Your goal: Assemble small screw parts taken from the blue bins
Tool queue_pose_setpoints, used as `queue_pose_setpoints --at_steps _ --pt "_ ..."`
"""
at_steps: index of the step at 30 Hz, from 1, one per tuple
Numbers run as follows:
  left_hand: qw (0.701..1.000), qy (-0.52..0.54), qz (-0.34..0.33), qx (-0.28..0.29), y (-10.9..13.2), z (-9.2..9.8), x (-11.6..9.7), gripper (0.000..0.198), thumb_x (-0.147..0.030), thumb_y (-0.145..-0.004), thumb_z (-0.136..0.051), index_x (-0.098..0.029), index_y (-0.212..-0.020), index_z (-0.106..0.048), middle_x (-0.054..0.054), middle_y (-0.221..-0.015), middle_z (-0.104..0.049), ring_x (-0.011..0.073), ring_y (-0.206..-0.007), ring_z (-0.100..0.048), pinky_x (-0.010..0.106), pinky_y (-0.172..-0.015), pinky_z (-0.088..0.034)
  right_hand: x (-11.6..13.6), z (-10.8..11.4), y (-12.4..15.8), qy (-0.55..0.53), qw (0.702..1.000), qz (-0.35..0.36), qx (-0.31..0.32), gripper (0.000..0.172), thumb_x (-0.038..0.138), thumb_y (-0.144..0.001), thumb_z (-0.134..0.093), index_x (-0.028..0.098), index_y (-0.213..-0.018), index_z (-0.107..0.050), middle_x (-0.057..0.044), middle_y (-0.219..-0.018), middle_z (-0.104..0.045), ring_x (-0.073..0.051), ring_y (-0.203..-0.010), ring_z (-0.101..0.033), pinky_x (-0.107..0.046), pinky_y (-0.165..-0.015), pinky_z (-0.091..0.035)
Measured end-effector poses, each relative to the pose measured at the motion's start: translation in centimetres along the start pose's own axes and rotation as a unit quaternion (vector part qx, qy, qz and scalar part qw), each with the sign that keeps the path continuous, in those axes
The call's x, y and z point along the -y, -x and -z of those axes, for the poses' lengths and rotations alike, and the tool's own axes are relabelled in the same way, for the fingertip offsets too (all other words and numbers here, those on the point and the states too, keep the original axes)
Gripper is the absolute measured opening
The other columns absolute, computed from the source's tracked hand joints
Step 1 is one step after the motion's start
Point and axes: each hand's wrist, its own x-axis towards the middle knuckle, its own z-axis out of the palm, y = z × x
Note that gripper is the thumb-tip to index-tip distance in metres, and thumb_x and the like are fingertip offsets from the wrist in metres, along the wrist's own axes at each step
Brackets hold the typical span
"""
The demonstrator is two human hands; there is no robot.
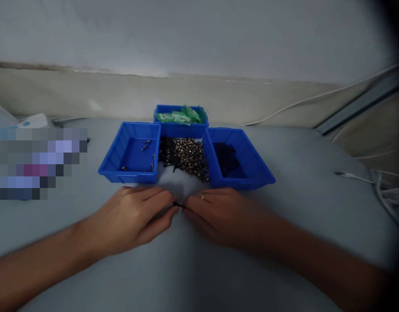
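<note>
Three bins are standing on the table (pixel 147 277): the left bin (pixel 131 178), the rear bin (pixel 180 130) and the right bin (pixel 248 156). Five metal parts (pixel 144 147) are showing in the left bin. Green bags (pixel 183 116) are filling the rear bin; their number cannot be told. Dark pieces (pixel 227 160) are lying in the right bin, too dim to count. One pile (pixel 188 156) of black and brass-toned parts is lying between the bins, too dense to count.

One black part (pixel 178 204) is bridging the two hands, in front of the pile. The left hand (pixel 134 216) is pinching its left end, thumb and forefinger closing to a narrow gap. The right hand (pixel 222 212) is gripping the other end, its fingers bunching together; its thumb is partly hiding. One ring (pixel 202 196) is encircling a right-hand finger.

The near rims of the left and right bins are lying just beyond the knuckles, limiting forward room. The bin sides are bounding the pile left and right. Bare table is extending toward the body between the forearms. More open surface is lying right of the right bin, where one cable (pixel 352 175) is resting near the table's edge.
</note>
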Motion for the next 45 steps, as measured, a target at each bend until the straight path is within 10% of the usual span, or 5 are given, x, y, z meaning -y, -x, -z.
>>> queue_pose_setpoints --at_steps 13,32,39,45 --pt "0.995 0.049 -0.074 -0.035 0.1 0.0 -0.5 0.015 -0.021 -0.086 -0.043 -0.019 -0.1 -0.049 0.002 -0.088 -0.056 0.0113 -0.079 -0.054 0.023 -0.069 -0.044 0.3 -0.3 -0.2 -0.002 0.999 -0.003 -0.05 0.028 0.027 -0.086 -0.034 0.019 -0.072 -0.056 0.001 -0.06 -0.057 -0.012 -0.051 -0.051 -0.025 -0.048 -0.035" --pt "1.0 0.015 -0.01 -0.011 -0.3 0.1 -0.2 0.022 -0.026 -0.088 -0.037 -0.015 -0.08 -0.055 0.001 -0.071 -0.054 0.0104 -0.063 -0.051 0.021 -0.058 -0.041 0.1 1.0 -0.2 -0.122 0.985 -0.119 0.028 0.021 0.032 -0.086 -0.038 0.021 -0.081 -0.055 0.002 -0.069 -0.06 -0.012 -0.061 -0.056 -0.023 -0.054 -0.039" --pt "0.993 -0.039 -0.091 -0.065 0.0 -0.1 -0.7 0.023 -0.021 -0.088 -0.036 -0.015 -0.082 -0.058 0.001 -0.066 -0.054 0.0119 -0.06 -0.05 0.024 -0.055 -0.039 0.7 0.0 -0.3 -0.094 0.993 -0.069 -0.001 0.025 0.026 -0.085 -0.037 0.019 -0.069 -0.055 0.001 -0.062 -0.059 -0.013 -0.054 -0.054 -0.026 -0.052 -0.038" --pt "0.999 -0.025 -0.016 -0.01 -0.4 0.1 0.0 0.026 -0.026 -0.089 -0.035 -0.017 -0.078 -0.057 0.0 -0.068 -0.054 0.0115 -0.062 -0.052 0.024 -0.058 -0.04 0.6 0.6 -0.3 -0.064 0.992 -0.109 -0.021 0.025 0.034 -0.086 -0.038 0.02 -0.079 -0.057 -0.001 -0.069 -0.061 -0.015 -0.062 -0.057 -0.028 -0.058 -0.041"
